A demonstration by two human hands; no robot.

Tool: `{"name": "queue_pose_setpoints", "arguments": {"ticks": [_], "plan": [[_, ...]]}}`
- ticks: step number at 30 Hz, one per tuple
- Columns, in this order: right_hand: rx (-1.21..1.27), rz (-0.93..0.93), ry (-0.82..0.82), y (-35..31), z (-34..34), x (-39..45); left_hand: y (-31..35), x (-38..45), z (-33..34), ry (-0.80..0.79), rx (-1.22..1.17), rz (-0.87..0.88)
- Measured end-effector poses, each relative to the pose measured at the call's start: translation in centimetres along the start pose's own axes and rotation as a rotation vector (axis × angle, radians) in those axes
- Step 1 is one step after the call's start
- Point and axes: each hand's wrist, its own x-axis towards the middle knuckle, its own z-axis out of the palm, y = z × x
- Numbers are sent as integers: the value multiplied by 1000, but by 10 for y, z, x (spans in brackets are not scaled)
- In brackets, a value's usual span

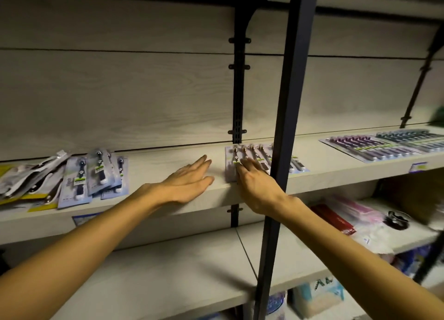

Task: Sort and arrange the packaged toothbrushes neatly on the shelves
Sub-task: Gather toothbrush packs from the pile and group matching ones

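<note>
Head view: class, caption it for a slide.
Right hand presses toothbrush packs flat on shelf; left hand open alongside.

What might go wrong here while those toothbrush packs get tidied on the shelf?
The wide toothbrush pack under the right hand sits near the shelf's front edge, so a push might tip it off. The loose heap of packs at the far left overlaps unevenly and may slide if the left hand bumps it.

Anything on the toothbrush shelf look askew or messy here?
Yes: the pile of packs at the shelf's left end is jumbled, overlapping at mixed angles. The row of packs under the right hand lies flat and even.
</note>
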Motion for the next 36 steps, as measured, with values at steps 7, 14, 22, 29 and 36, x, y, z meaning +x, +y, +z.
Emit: {"name": "queue_pose_setpoints", "arguments": {"ticks": [7, 14, 22, 29, 36], "plan": [[103, -122, 53, 19, 0, -84, 49, -63, 17, 276, 97, 93], [56, 34, 244, 89, -38, -122, 133, -74, 26, 442, 113, 320], [24, 29, 165, 188, -51, -83, 232, -11, 54, 347, 261, 460], [-53, -107, 63, 276, -57, -27, 291, 99, 71, 310, 246, -78], [-23, -237, -69, 304, -59, 11, 273, 164, 52, 274, 194, -616]]}}
